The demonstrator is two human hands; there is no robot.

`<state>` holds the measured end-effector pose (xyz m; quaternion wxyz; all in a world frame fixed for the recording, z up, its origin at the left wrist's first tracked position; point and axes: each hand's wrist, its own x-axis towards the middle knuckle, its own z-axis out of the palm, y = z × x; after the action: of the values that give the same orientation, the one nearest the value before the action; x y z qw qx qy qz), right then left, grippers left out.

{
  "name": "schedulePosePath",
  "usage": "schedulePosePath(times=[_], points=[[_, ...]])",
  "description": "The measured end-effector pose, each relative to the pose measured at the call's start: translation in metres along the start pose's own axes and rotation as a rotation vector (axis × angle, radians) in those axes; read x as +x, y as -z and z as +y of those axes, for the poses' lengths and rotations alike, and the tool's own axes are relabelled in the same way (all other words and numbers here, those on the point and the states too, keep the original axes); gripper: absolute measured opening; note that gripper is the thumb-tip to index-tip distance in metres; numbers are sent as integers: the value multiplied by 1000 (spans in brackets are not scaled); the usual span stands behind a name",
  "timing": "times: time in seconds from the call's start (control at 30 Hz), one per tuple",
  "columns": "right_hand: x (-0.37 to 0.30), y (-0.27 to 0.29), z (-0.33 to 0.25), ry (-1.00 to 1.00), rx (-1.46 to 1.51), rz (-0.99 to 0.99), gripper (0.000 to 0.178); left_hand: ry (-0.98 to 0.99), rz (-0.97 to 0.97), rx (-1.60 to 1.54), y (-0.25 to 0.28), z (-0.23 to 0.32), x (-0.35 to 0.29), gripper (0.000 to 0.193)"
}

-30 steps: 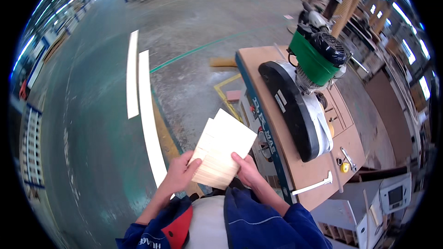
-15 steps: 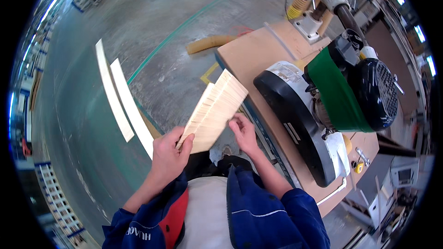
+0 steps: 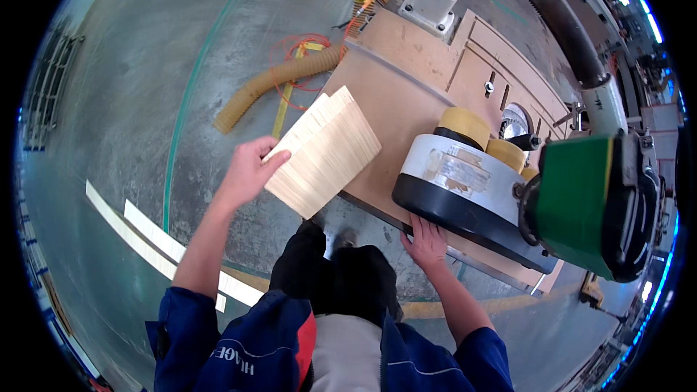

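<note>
Big brown worktop [image 3: 406, 80] runs up toward 1 o'clock, with the sander [image 3: 465, 185] and its green motor [image 3: 581, 196] at 3. Stack of thin wood sheets [image 3: 327, 152] sits dead centre, gripped by the left hand [image 3: 250, 167]. Right hand [image 3: 425, 243] lies flat, fingers spread, on the worktop edge at 5.

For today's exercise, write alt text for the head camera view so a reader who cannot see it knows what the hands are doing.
A person's left hand holds a stack of thin pale wood sheets over a workbench, while the right hand rests at the bench edge below a green-motored machine.
</note>
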<state>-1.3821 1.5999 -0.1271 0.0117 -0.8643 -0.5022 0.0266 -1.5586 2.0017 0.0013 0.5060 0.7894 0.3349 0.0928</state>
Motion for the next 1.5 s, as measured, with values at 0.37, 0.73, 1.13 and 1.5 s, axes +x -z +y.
schedulePosePath(times=[0.37,0.73,1.13,1.5], points=[[-1,-23,-17,-81,-110,289,51,-322,-51,-142,-32,-45,171,32],[1,-62,-30,-157,-204,711,40,-607,-428,-1198,-111,-121,257,83],[37,-104,-51,-323,-207,1325,26,-850,-615,-1195,-134,-163,290,88],[54,-101,-67,-351,-152,1480,15,-891,-477,-1244,-123,-161,285,84]])
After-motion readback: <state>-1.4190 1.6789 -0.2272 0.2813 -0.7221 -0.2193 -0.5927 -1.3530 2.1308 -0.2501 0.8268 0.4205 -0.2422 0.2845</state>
